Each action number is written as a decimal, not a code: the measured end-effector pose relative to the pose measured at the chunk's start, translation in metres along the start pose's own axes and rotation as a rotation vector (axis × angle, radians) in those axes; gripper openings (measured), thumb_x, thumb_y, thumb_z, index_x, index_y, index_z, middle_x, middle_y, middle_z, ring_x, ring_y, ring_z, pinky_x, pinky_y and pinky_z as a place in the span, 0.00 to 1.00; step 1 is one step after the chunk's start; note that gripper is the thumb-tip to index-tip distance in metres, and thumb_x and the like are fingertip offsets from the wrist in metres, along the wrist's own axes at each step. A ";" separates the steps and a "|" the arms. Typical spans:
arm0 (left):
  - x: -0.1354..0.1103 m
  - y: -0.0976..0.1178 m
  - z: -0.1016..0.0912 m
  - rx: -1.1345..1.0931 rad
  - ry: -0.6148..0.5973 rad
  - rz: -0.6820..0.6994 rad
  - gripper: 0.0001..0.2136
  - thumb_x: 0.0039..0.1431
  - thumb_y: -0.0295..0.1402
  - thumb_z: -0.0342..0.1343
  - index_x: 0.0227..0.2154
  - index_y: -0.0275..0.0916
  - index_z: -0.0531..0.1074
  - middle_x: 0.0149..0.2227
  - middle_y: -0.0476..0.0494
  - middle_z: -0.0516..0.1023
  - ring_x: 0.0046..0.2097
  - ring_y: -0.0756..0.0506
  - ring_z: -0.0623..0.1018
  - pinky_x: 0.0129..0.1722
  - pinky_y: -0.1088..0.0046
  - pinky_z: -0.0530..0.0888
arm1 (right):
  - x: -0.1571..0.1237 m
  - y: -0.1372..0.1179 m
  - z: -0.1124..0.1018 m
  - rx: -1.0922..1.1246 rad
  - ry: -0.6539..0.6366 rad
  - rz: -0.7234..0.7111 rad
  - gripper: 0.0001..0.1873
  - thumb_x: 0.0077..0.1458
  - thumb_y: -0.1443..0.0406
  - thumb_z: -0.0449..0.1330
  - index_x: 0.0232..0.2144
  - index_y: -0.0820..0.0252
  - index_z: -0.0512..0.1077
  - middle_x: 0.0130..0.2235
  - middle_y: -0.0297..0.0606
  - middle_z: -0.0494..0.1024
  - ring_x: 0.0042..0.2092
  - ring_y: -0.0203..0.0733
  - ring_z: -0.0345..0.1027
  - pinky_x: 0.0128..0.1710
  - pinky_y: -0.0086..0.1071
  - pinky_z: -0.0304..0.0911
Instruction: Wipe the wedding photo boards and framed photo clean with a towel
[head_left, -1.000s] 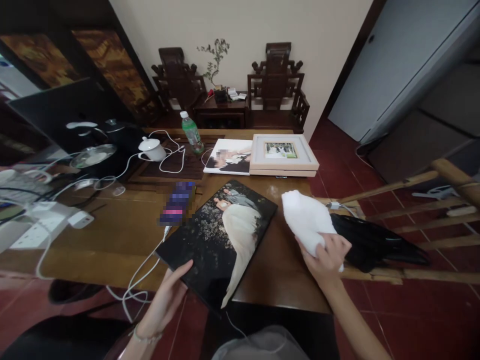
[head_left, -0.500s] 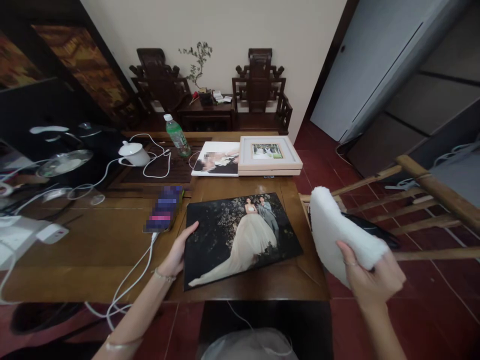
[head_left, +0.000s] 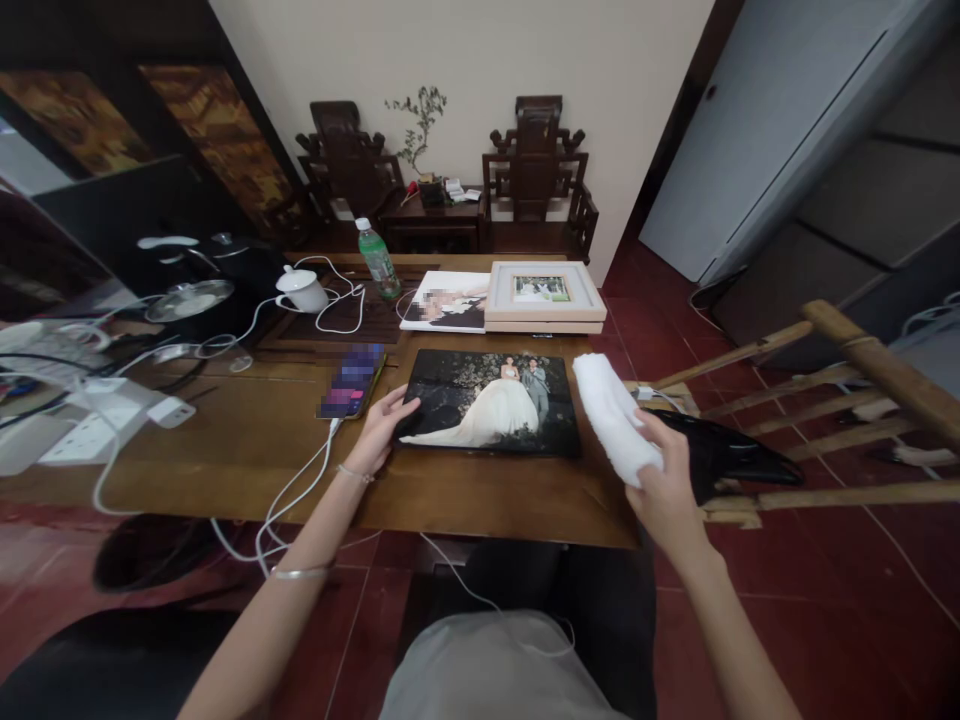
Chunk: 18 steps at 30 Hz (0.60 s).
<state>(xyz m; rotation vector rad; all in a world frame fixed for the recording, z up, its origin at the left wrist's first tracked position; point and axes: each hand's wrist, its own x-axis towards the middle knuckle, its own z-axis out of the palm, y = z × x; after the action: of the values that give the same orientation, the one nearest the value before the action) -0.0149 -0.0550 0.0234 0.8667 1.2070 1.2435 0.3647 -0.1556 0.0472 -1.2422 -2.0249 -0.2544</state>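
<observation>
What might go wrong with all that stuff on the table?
The white cable plugged into the phone runs over the front edge of the table, near the left hand, so a snag might drag the phone. The bottle stands upright close to the white-edged photo; a bump might tip it that way.

phone (head_left: 354, 378) left of photo (head_left: 491, 408), frame (head_left: 551, 318) behind

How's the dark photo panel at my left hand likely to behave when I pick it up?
The photo panel is probably stiff: it looks flat, with no visible sag. Its faint sheen suggests it may be a bit slippery. Being flat and rectangular, it seems unlikely to roll.
</observation>
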 end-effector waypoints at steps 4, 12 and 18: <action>0.003 -0.017 -0.001 0.060 0.118 0.180 0.29 0.41 0.32 0.70 0.49 0.32 0.71 0.51 0.33 0.77 0.57 0.38 0.72 0.59 0.64 0.66 | 0.007 -0.008 0.024 0.089 -0.055 -0.075 0.16 0.46 0.82 0.49 0.20 0.57 0.62 0.62 0.42 0.63 0.62 0.51 0.54 0.55 0.55 0.62; 0.009 -0.024 -0.003 0.114 0.143 0.210 0.25 0.45 0.31 0.68 0.48 0.32 0.72 0.52 0.34 0.76 0.57 0.38 0.72 0.60 0.63 0.65 | 0.003 -0.012 0.061 0.063 -0.130 -0.106 0.19 0.50 0.82 0.44 0.29 0.58 0.68 0.60 0.48 0.67 0.66 0.47 0.49 0.58 0.58 0.58; 0.008 -0.023 -0.002 0.099 0.137 0.221 0.27 0.44 0.33 0.68 0.48 0.31 0.72 0.52 0.32 0.75 0.57 0.36 0.72 0.60 0.60 0.64 | 0.004 -0.012 0.058 0.057 -0.172 -0.117 0.20 0.44 0.83 0.47 0.30 0.58 0.69 0.60 0.48 0.67 0.65 0.51 0.50 0.58 0.58 0.58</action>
<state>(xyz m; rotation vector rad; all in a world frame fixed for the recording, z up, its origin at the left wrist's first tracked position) -0.0120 -0.0516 -0.0006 1.0228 1.3172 1.4496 0.3262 -0.1293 0.0113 -1.1464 -2.2402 -0.1481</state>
